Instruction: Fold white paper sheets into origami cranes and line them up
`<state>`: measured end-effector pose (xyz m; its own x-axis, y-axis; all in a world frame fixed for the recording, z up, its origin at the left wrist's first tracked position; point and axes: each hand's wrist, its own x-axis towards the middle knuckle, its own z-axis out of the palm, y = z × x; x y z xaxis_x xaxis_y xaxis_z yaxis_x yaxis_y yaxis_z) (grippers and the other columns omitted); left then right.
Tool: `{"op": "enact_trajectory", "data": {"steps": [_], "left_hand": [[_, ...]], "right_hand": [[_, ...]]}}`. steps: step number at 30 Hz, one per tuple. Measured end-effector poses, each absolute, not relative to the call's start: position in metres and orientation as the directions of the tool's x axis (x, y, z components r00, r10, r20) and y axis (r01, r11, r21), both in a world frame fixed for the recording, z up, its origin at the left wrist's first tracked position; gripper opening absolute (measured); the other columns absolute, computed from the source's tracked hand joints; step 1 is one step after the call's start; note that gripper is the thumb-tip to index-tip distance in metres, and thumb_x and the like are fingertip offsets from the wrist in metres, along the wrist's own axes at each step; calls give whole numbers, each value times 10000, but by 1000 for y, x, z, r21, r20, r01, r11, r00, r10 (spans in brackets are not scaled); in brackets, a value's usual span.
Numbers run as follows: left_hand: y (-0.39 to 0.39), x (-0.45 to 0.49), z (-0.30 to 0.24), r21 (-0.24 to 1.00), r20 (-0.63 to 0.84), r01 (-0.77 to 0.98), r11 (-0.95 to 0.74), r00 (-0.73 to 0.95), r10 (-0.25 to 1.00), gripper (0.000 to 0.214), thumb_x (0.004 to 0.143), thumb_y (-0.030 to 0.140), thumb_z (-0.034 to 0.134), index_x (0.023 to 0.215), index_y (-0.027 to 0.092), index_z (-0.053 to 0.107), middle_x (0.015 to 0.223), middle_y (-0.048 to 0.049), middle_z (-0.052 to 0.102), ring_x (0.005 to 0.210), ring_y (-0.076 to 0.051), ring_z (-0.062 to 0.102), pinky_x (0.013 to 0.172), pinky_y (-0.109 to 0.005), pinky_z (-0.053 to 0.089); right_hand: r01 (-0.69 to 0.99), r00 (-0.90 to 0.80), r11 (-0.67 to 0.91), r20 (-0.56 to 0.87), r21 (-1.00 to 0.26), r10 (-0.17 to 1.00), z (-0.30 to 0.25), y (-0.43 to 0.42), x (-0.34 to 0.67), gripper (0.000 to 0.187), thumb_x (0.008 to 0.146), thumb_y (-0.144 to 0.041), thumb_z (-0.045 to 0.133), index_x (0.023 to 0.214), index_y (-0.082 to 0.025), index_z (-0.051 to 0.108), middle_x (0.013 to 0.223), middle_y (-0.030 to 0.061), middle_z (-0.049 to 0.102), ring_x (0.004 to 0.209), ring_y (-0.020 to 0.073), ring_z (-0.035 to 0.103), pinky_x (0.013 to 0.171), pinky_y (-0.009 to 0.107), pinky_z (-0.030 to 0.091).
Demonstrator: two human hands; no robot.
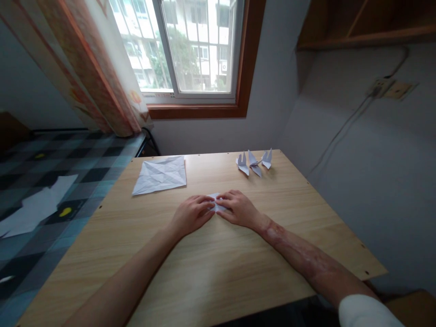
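Observation:
A small folded piece of white paper (220,208) lies on the wooden table, mostly covered by my fingers. My left hand (195,212) holds its left side, fingers bent over it and thumb near the front edge. From the right, my right hand (238,208) grips the same paper, with the fingertips of both hands almost meeting at its middle. Beyond my right hand stand three folded white paper cranes (254,164) in a row. A creased square sheet of paper (161,173) rests flat beyond my left hand.
The light wooden table (190,277) ends at a back edge below a window (200,50). A checked bed (85,200) with loose white sheets (37,206) is at the left. On the right wall are a shelf (368,38) and a socket with a cable (379,87).

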<state>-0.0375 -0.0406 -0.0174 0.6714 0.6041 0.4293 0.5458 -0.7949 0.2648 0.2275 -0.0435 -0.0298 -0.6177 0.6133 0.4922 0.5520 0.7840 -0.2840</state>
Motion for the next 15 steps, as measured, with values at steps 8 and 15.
{"op": "enact_trajectory", "data": {"steps": [8, 15], "left_hand": [[-40, -37, -17, 306, 421, 531, -790, 669, 613, 159, 1075, 327, 681, 1179, 270, 786, 1317, -85, 799, 1163, -279, 775, 1027, -470, 615], [-40, -35, -19, 302, 435, 518, -800, 672, 599, 163, 1078, 320, 671, 1184, 270, 784, 1310, -81, 802, 1165, -280, 771, 1035, -475, 614]], "right_hand": [[546, -610, 775, 482, -318, 629, -31, -44, 227, 295, 1026, -428, 785, 1252, -241, 749, 1317, 110, 767, 1205, 317, 690, 1090, 507, 556], [544, -618, 781, 484, -306, 620, -30, -44, 227, 274, 1017, -422, 789, 1218, -240, 743, 1271, 115, 757, 1165, 313, 680, 1055, 498, 567]]}}
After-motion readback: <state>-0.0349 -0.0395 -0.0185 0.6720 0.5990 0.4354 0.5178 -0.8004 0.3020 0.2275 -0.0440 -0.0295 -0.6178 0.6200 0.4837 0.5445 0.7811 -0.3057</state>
